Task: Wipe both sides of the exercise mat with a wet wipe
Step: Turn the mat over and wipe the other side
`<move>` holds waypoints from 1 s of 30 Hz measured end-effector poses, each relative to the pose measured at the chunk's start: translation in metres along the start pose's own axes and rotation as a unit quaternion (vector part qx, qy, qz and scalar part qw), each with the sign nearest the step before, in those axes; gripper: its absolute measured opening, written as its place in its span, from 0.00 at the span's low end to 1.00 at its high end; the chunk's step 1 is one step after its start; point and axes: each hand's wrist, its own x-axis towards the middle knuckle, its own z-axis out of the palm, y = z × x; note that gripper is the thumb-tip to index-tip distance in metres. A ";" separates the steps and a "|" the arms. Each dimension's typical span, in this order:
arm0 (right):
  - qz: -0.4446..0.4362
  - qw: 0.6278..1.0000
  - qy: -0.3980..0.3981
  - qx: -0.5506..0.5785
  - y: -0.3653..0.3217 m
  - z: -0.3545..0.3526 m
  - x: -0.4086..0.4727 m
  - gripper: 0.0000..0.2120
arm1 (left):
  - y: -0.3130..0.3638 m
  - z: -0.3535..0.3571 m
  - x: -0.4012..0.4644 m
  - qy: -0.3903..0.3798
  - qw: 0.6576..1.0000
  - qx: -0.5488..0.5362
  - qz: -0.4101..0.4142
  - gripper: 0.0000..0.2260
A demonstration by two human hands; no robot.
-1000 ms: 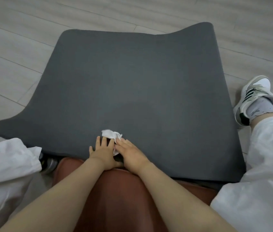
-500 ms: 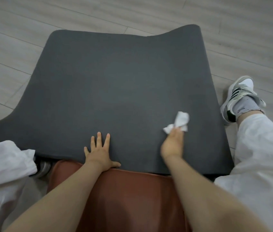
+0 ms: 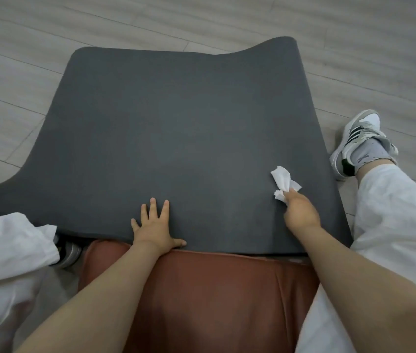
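The right hand point(image 3: 301, 212) has its grip closed on a crumpled white wet wipe point(image 3: 284, 184), pinched at the fingertips so that most of the wipe sticks out toward 11 o'clock above the knuckles; whether the wipe touches the surface below cannot be told. The left hand point(image 3: 154, 229) lies flat with fingers spread and straight, its grip wide and holding nothing, pressing on the near edge of the exercise mat point(image 3: 189, 128), thumb pointing to 3 o'clock along that edge. The dark grey mat spreads from both hands toward 12 o'clock over a pale wood-look floor point(image 3: 354, 42), its far right corner curling upward and its left side flaring out toward 9 o'clock. The near edge overlaps a reddish-brown cushion point(image 3: 202, 289) between the forearms. White trouser legs point(image 3: 393, 212) flank the mat, and at 2 o'clock from the right hand a grey-and-white sneaker point(image 3: 360, 138) rests on the floor just beside the mat's right edge.
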 end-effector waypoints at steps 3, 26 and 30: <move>0.007 0.999 0.040 -0.014 -0.050 0.028 -0.026 0.22 | 0.002 0.001 -0.002 0.006 1.000 0.005 0.007 0.54; 0.083 0.996 0.034 0.007 -0.047 0.026 -0.037 0.13 | 0.002 -0.005 -0.011 0.010 0.998 -0.018 0.053 0.34; -0.227 0.956 -0.119 0.144 -0.165 0.063 -0.092 0.10 | 0.000 -0.005 -0.012 0.019 0.998 -0.029 0.058 0.28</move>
